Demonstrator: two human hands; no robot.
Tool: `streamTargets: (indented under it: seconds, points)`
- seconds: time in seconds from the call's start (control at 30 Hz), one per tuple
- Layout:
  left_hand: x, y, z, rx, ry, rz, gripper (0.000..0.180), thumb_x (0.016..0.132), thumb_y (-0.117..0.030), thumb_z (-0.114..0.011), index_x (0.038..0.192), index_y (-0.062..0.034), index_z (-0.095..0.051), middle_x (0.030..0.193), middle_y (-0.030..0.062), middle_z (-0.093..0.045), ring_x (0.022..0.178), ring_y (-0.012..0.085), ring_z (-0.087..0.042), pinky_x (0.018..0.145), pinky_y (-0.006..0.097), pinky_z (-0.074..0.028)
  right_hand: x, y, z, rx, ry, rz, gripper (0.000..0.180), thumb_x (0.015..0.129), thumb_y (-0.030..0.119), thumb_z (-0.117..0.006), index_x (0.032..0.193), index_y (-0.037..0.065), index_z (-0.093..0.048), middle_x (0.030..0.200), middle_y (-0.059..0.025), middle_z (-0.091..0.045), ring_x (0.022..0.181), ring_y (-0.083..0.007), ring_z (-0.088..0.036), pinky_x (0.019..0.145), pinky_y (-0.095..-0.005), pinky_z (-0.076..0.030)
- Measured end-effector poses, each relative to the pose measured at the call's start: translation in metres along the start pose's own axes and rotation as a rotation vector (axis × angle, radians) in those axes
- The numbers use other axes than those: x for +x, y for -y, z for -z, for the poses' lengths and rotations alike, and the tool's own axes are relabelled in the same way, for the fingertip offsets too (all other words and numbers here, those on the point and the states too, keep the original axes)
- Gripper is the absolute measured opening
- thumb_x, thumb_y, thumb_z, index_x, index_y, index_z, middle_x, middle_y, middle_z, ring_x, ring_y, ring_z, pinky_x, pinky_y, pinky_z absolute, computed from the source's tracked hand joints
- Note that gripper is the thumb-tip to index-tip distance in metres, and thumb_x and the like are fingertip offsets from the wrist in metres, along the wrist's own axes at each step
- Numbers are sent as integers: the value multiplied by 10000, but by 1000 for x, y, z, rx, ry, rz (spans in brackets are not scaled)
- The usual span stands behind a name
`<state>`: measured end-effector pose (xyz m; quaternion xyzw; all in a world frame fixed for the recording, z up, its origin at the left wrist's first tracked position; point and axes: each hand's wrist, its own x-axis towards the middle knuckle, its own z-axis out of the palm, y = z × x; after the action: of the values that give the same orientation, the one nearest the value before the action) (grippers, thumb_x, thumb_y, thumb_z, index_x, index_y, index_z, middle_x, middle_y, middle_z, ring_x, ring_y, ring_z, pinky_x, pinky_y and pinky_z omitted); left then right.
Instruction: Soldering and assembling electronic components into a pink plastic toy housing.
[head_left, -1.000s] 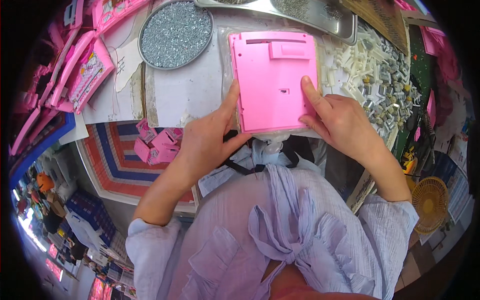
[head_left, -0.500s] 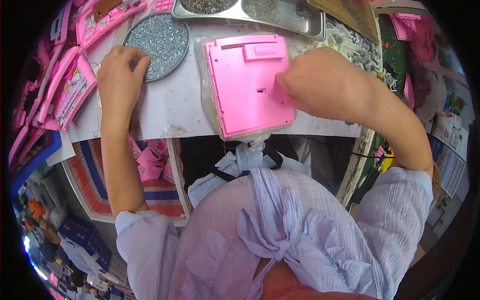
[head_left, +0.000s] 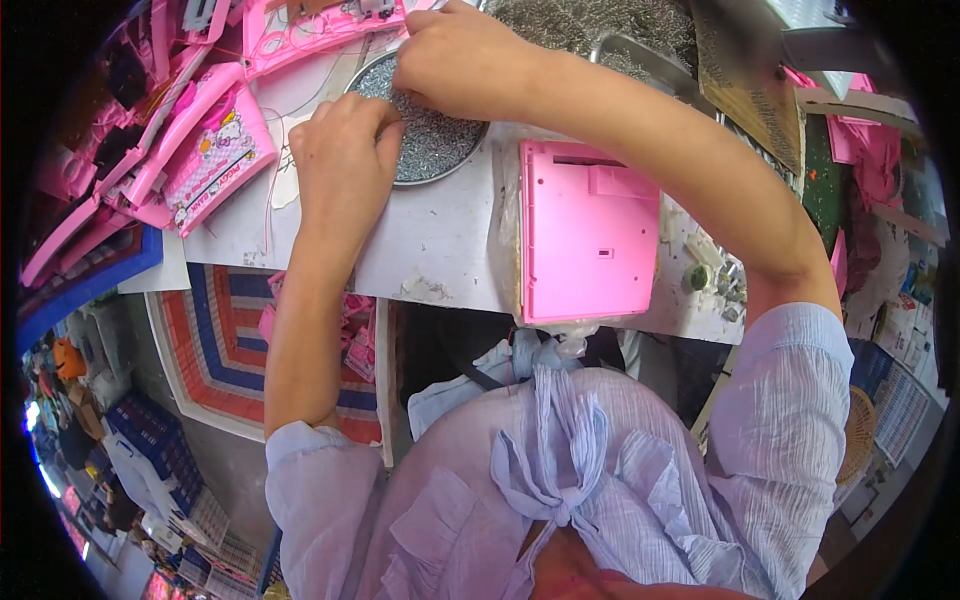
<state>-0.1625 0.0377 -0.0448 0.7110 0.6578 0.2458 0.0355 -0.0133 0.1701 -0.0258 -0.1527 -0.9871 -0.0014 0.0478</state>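
Note:
My left hand (head_left: 345, 152) rests at the near left rim of a round metal dish (head_left: 440, 181) filled with small silvery screws (head_left: 440, 140). Its thumb and fingers are drawn together over the screws; whatever lies between them is too small to make out. Reaching across, my right hand (head_left: 458, 60) hangs over the dish's far side with fingers curled in, their tips mostly hidden. A flat pink plastic panel (head_left: 575, 260) with a small slot and a raised block lies on a plastic-wrapped pad, below my right forearm, touched by neither hand.
Pink printed plastic housings (head_left: 222, 150) with wires pile up at the left. Metal trays of small fasteners (head_left: 620, 30) stand at the back, beside a brown board (head_left: 755, 80). Small pale parts (head_left: 715, 270) lie right of the panel. A striped-lined bin (head_left: 215, 350) sits below the table edge.
My right hand has left the pink panel's right edge and swung left to the screw dish. The view has shifted, so the panel and dish appear further right. My left hand stays by the dish.

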Motion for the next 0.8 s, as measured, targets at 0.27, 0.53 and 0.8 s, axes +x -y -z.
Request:
streamTargets:
  seconds: [0.27,0.53,0.8]
  points:
    - [15,-6,-2,103,-79,34,99,895,-166,-651,883,-69,-658,863,91,-651,880,314,-630,782,489,-421,2,-1,12,69,-253,-171,159,803,188,-644,801,92,-770,846,-108,-740,989,-296,-650,843,-502,-507]
    - [-9,-73,11,-568,149,46,93,939,-91,-648,937,1,-662,886,167,-670,837,332,-653,763,396,-508,-116,-19,72,872,-328,-497,172,872,139,-744,962,-6,-768,886,-79,-755,803,-144,-690,725,-311,-544]
    - [-5,-112,7,-3,132,-291,100,858,-145,-670,846,-58,-622,823,97,-620,806,276,-637,713,430,-491,-225,-6,53,964,-289,-878,171,927,146,-755,977,-15,-779,841,-25,-753,765,-61,-635,696,-230,-500]
